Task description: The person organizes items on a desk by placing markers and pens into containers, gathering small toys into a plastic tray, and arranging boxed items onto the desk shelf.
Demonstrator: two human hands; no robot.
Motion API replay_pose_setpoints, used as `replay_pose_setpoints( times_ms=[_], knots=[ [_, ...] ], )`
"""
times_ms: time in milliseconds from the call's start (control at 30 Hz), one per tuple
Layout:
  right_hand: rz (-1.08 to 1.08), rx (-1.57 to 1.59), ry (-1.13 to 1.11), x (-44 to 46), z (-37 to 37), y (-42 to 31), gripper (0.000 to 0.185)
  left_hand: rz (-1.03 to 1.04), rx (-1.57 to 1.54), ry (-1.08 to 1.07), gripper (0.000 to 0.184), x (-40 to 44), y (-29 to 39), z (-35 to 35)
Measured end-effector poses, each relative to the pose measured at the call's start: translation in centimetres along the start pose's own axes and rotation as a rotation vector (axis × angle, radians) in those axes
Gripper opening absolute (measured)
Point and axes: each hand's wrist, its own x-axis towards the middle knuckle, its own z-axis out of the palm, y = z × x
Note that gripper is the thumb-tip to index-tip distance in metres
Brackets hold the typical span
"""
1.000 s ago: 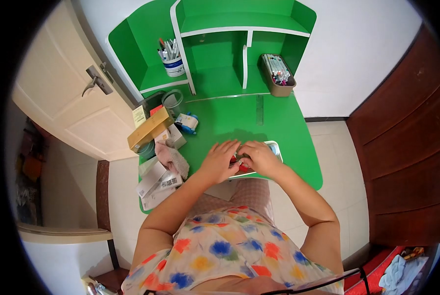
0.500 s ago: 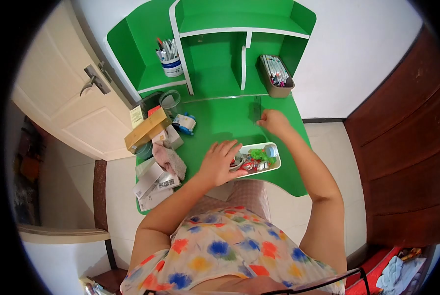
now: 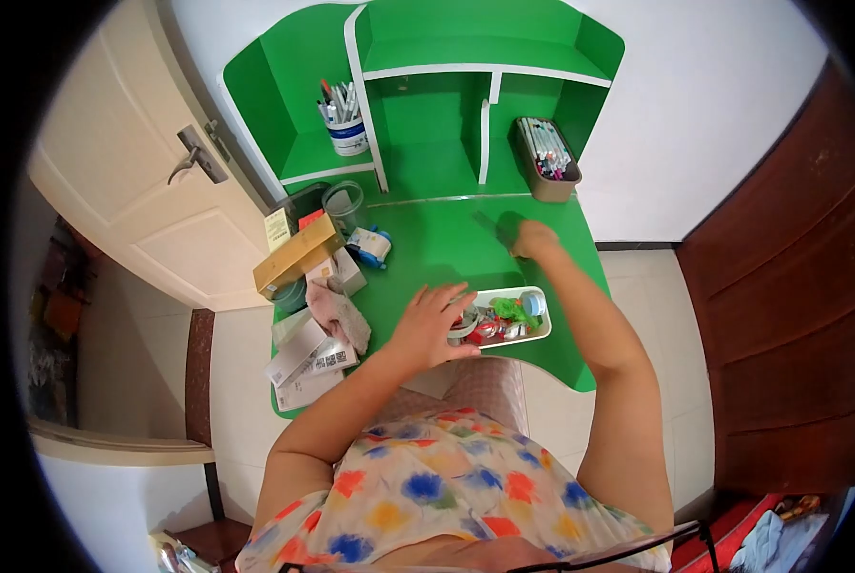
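A small white bin point(image 3: 548, 328) stands near the desk's front edge. It holds red and silver wrapped items, a bright green crumpled piece point(image 3: 516, 311) and a light blue round cap point(image 3: 532, 304). My left hand point(image 3: 429, 327) is at the bin's left end, fingers spread towards the far side and thumb by the near rim, partly hiding the contents. Farther back on the right, my right hand point(image 3: 535, 239) is closed over the desktop. A thin, dark see-through strip point(image 3: 489, 225) sticks out from its fingers, blurred, so its exact kind is unclear.
On the green desk's point(image 3: 418, 239) left side are a gold box point(image 3: 298, 256), a pink cloth point(image 3: 337, 315), white boxes point(image 3: 298, 351), a clear jar point(image 3: 343, 201) and a blue-and-white item point(image 3: 370, 246). Shelves behind hold a pen cup point(image 3: 348, 136) and a marker-filled brown basket point(image 3: 549, 181).
The strip in my right hand has swung from pointing straight back to slanting left, and that hand has turned. The whole view has shifted slightly. My left hand stays by the bin.
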Motion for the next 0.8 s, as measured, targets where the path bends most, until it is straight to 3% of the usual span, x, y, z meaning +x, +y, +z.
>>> replay_pose_setpoints(
  times_ms=[133,233,333,433,633,733,800],
  knots=[
    [0.004,0.034,-0.094,0.6,1.3,1.9,0.040,-0.035,0.017,0.023,0.082,0.0,-0.8,-0.3],
    [-0.149,0.272,0.081,-0.5,3.0,4.0,0.034,-0.060,-0.033,0.047,0.084,-0.1,-1.2,0.1],
    [-0.072,0.451,0.194,-2.8,2.5,4.6,0.023,-0.102,-0.056,0.098,0.088,-0.4,-0.9,0.5],
    [-0.283,0.725,0.298,-4.8,1.9,5.7,0.014,-0.119,-0.150,0.124,0.092,-0.5,-1.5,1.0],
    [-0.399,1.012,0.218,-13.9,-1.6,4.0,0.006,-0.085,-0.336,0.272,0.098,-1.2,-2.8,2.9],
    [-0.330,1.203,0.053,-18.4,-2.1,2.2,0.008,-0.032,-0.371,0.343,0.098,-1.5,-3.4,3.5],
    [-0.359,1.119,0.093,-20.0,-0.8,1.7,0.008,-0.040,-0.396,0.350,0.096,-1.7,-3.4,3.6]
  ],
)
